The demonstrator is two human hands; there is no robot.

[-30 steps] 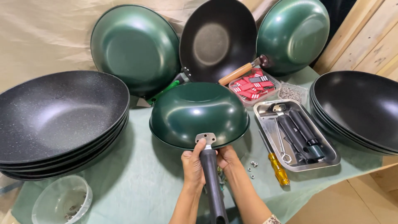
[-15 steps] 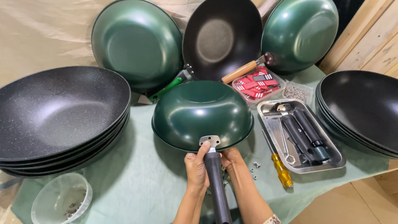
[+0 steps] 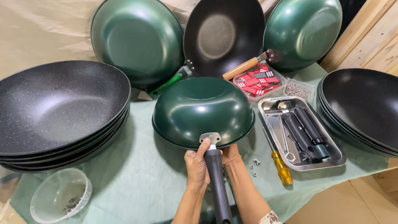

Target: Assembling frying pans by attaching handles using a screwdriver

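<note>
A dark green wok (image 3: 202,110) lies upside down on the pale green cloth (image 3: 137,182) in the middle of the table. Its metal bracket (image 3: 210,137) points toward me, and a black handle (image 3: 217,186) is set against it. My left hand (image 3: 197,166) wraps the top of the handle, with the index finger reaching up to the bracket. My right hand (image 3: 231,157) sits just right of the handle under the wok's rim, fingers curled on it.
Black woks are stacked at left (image 3: 58,108) and right (image 3: 365,108). Three woks lean at the back (image 3: 224,35). A steel tray (image 3: 269,113) holds black handles and a wrench. A yellow screwdriver (image 3: 282,166), loose nuts (image 3: 256,161), and a clear bowl (image 3: 60,200) lie nearby.
The view has shifted slightly. My hands and the handle stay at the wok's bracket with almost no movement.
</note>
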